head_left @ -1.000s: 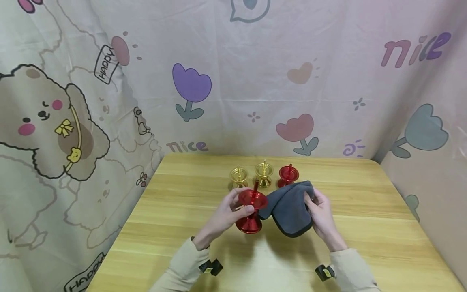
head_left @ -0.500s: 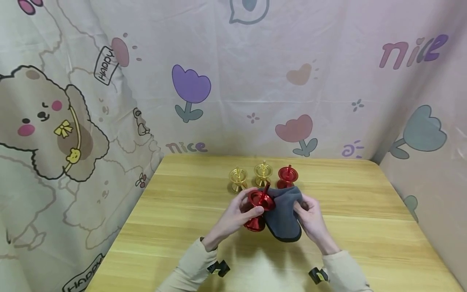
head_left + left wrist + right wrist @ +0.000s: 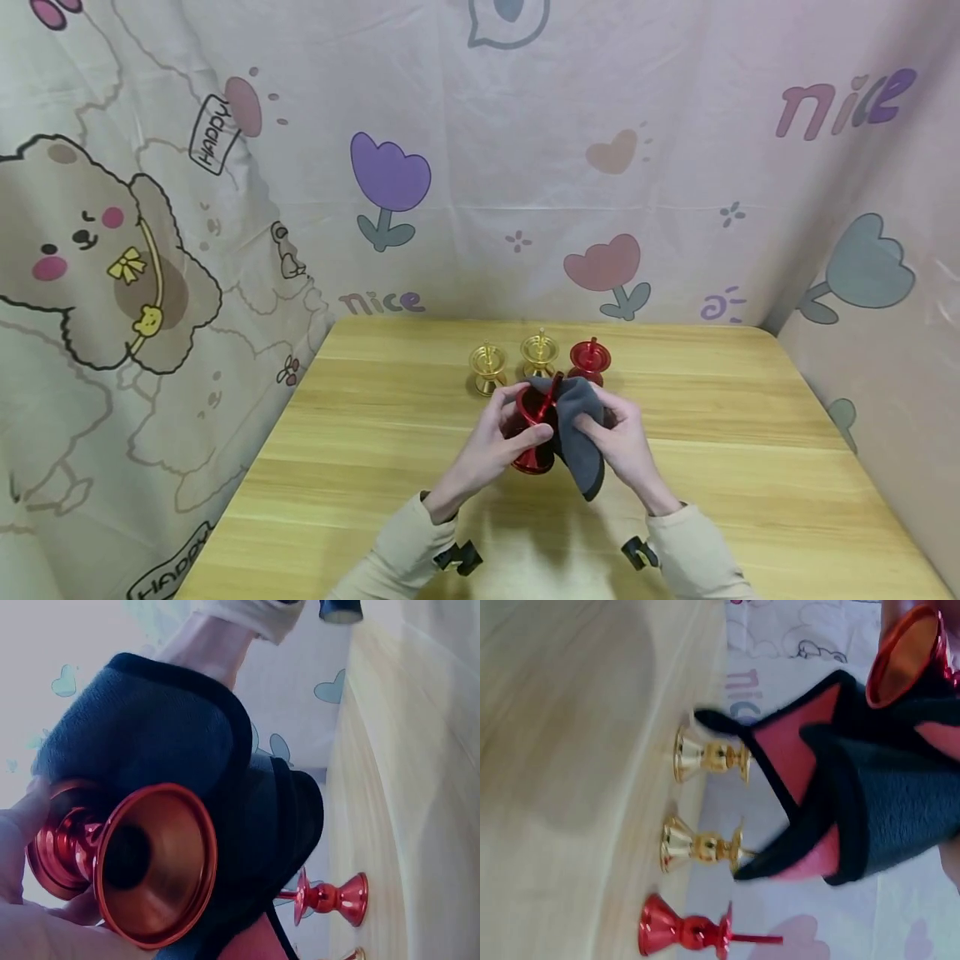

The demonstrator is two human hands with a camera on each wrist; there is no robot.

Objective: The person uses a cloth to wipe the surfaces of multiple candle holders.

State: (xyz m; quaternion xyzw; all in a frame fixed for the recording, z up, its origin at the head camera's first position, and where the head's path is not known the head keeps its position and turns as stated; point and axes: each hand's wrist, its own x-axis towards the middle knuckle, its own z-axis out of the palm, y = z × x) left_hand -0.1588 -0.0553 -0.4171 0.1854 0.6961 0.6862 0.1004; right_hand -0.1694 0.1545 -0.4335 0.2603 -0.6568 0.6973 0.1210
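My left hand (image 3: pixel 495 446) grips a shiny red metal candle holder (image 3: pixel 534 458) with a central pin; it tilts to the right above the table. In the left wrist view the hollow base of this candle holder (image 3: pixel 161 915) faces the camera. My right hand (image 3: pixel 630 446) pinches a dark grey cloth (image 3: pixel 581 454) and presses it against the candle holder's right side. The cloth (image 3: pixel 900 802) shows a pink underside in the right wrist view. It hides part of the cup and most of the right fingers.
Behind the hands, two gold candle holders (image 3: pixel 488 362) (image 3: pixel 539 352) and another red candle holder (image 3: pixel 590 358) stand in a row on the wooden table (image 3: pixel 375 433). A printed curtain (image 3: pixel 480 150) hangs behind the table and at its sides.
The right hand has moved left, bringing the cloth onto the red candle holder. The left hand has shifted slightly right, and the candle holder has tilted from upright towards the cloth.
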